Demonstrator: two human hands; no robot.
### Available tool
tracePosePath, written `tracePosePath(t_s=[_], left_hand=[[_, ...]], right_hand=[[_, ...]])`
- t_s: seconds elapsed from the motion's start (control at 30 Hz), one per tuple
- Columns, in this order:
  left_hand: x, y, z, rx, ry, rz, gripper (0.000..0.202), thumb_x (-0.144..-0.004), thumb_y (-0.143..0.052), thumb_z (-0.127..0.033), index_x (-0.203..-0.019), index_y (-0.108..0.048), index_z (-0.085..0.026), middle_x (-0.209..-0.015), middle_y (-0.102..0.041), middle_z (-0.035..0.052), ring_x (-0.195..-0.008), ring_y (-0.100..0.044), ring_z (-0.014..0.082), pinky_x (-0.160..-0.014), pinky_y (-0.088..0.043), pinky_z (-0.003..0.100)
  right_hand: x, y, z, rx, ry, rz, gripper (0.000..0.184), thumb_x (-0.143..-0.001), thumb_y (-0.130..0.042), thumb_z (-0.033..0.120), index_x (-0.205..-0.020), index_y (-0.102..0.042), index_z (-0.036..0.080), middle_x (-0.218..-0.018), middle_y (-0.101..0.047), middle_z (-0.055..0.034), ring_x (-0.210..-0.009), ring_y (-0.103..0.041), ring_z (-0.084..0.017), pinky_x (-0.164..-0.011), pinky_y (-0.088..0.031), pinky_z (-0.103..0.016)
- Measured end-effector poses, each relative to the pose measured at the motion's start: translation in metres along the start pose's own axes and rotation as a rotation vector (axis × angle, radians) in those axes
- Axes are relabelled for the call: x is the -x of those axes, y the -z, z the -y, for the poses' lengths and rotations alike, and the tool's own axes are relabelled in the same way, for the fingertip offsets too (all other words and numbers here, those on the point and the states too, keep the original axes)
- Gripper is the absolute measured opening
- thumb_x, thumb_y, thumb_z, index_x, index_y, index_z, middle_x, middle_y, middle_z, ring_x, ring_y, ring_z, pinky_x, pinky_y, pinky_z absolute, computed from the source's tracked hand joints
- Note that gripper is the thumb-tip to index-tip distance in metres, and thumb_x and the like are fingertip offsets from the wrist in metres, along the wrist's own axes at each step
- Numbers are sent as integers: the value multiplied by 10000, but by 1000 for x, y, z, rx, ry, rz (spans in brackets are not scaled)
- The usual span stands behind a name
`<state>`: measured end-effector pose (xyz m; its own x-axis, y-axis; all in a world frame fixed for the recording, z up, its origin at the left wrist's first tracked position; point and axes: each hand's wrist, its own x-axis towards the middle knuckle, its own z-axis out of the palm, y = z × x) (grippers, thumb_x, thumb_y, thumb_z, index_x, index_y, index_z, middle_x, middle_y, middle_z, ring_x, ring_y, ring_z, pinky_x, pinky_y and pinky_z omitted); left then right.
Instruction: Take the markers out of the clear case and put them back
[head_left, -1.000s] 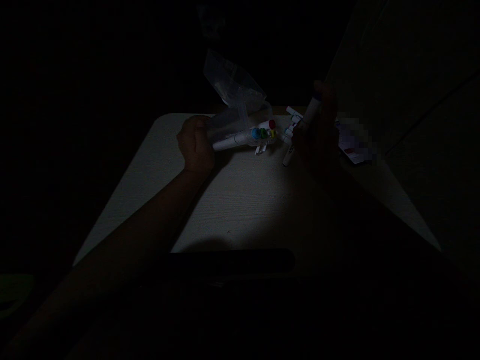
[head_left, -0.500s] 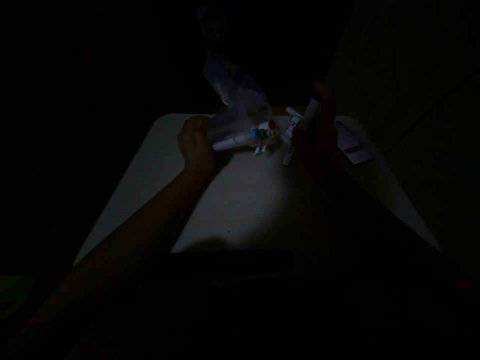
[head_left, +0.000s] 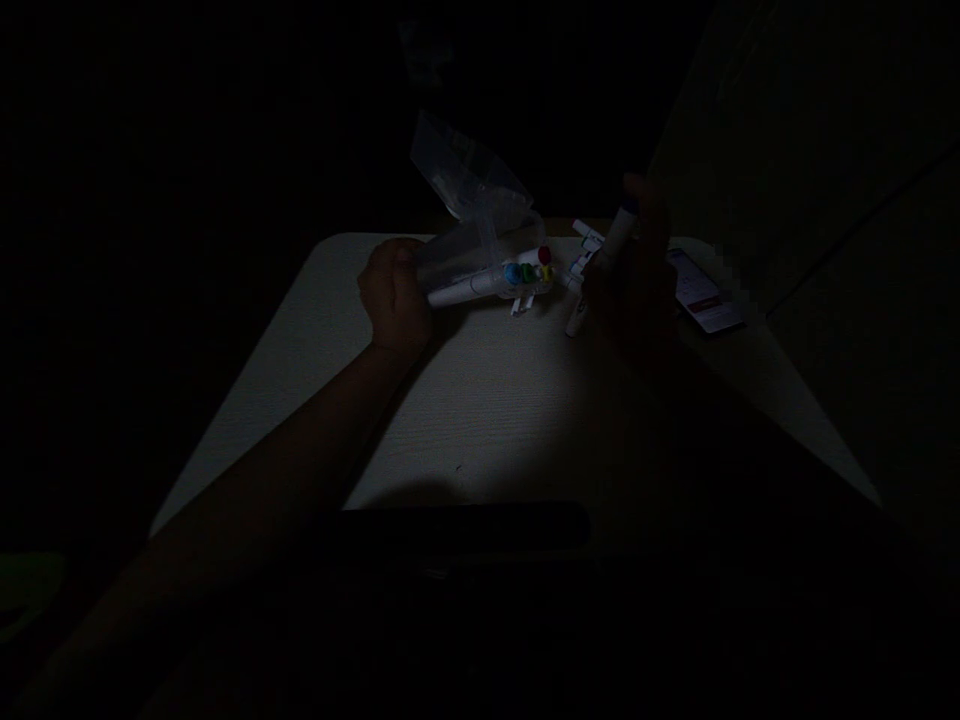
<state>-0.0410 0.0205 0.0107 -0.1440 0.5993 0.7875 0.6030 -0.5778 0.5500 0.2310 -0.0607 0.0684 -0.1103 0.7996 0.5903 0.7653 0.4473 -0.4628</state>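
My left hand (head_left: 396, 295) is closed around the base of a clear plastic case (head_left: 457, 250), which lies tilted on its side with its lid (head_left: 469, 165) swung up. Inside the case are several white markers (head_left: 465, 289), their blue, green, yellow and red ends facing right at the opening. In my right hand (head_left: 637, 280) is a white marker with a dark end (head_left: 619, 232), held at a slant, its dark end up by a fingertip. Beyond it, more loose markers (head_left: 588, 232) lie on the table, partly hidden by my right hand.
The light table (head_left: 465, 400) has a dark slot or bar (head_left: 465, 525) along its near edge. A phone with a lit screen (head_left: 703, 290) lies at the right, beside my right hand. The room around is very dark.
The whole view has shifted slightly. Both hands keep their hold on the case and the marker, with hardly any other movement visible.
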Motion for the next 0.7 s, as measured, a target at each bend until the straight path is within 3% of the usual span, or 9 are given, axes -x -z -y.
tracePosePath(t_s=[0.17, 0.4, 0.53, 0.7], left_hand=[[2, 0, 3, -9, 16, 26, 836, -973, -146, -746, -970, -689, -111, -921, -696, 126, -907, -654, 229, -826, -491, 384], [1, -2, 7, -18, -10, 26, 752, -1022, -184, -649, -973, -693, -97, -921, -707, 127, -894, -653, 218, -820, -490, 374], [1, -3, 8, -1, -27, -5, 786, -1006, -189, -676, -964, -705, -86, -908, -711, 133, -875, -654, 208, -798, -493, 360], [2, -2, 4, -21, -4, -7, 803, -992, -166, -708, -931, -693, -105, -894, -707, 119, -859, -646, 196, -789, -486, 351]], right_hand=[[5, -2, 8, -44, 17, -72, 746, -921, -492, 256, -1605, -199, 195, -1036, -739, -57, -602, -625, -135, -597, -516, -288], [5, -2, 5, -55, 12, -93, 730, -916, -493, 272, -1595, -226, 251, -984, -713, -41, -603, -611, -136, -594, -511, -299], [5, -5, 2, -51, 32, -102, 718, -917, -499, 299, -1583, -235, 274, -1058, -713, -40, -641, -635, -143, -653, -537, -319], [2, -13, -7, -57, 28, -160, 730, -929, -492, 364, -1589, -221, 208, -1060, -704, -77, -725, -673, -173, -692, -564, -340]])
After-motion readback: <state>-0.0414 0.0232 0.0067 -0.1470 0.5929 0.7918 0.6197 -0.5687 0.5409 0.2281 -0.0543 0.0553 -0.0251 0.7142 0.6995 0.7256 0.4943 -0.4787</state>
